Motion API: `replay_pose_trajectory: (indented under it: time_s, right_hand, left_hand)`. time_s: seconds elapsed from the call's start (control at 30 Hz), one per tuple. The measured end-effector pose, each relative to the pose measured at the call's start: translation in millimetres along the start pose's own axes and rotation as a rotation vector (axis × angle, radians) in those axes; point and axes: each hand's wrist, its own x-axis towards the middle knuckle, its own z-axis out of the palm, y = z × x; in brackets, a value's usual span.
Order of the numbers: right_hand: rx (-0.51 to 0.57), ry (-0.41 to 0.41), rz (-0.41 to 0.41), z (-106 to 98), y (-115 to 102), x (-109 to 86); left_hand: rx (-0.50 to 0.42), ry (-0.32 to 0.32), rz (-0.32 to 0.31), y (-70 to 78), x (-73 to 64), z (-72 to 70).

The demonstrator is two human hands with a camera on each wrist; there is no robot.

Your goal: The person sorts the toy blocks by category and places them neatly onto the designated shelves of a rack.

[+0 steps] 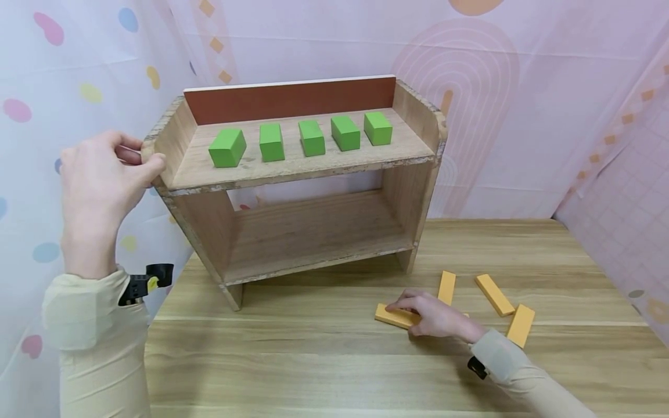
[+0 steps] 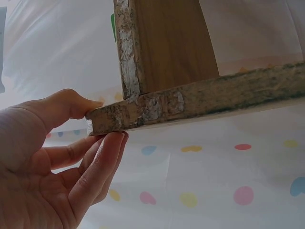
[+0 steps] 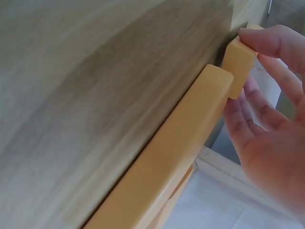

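At the upper left corner of a small wooden shelf (image 1: 319, 235), my left hand (image 1: 101, 186) pinches the side panel. The left wrist view shows the thumb on one face of that panel (image 2: 157, 107) and fingers on the other. Down on the table, my right hand (image 1: 439, 316) holds a flat yellow-orange wooden block (image 1: 395, 317) between thumb and fingers. In the right wrist view the held block (image 3: 239, 64) is close to the end of another yellow-orange block (image 3: 167, 152). Several green blocks (image 1: 312, 138) stand in a row on the shelf's top board.
More yellow-orange blocks lie right of the shelf: one (image 1: 446, 287) behind my right hand, another (image 1: 494, 295) slanted, and a third (image 1: 521, 325) near the forearm. The wood-grain table (image 1: 292, 360) extends in front. Patterned curtains (image 1: 549, 116) hang behind and at both sides.
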Motion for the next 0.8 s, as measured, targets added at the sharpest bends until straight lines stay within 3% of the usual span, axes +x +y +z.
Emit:
replay_pose_trajectory:
  time_s: [0.27, 0.53, 0.8]
  right_hand:
    - [0.009, 0.082, -0.006, 0, -4, 2.7]
    - [0.115, 0.162, 0.004, -3, -13, 10.1]
    - [0.08, 0.297, -0.013, -10, -30, 23.2]
  left_hand:
    - [-0.009, -0.002, -0.005, -1.2, -0.2, 0.6]
    - [0.0, 0.005, -0.007, -3.3, 1.4, 1.7]
    - [0.027, 0.02, -0.004, -5.9, 2.7, 2.1]
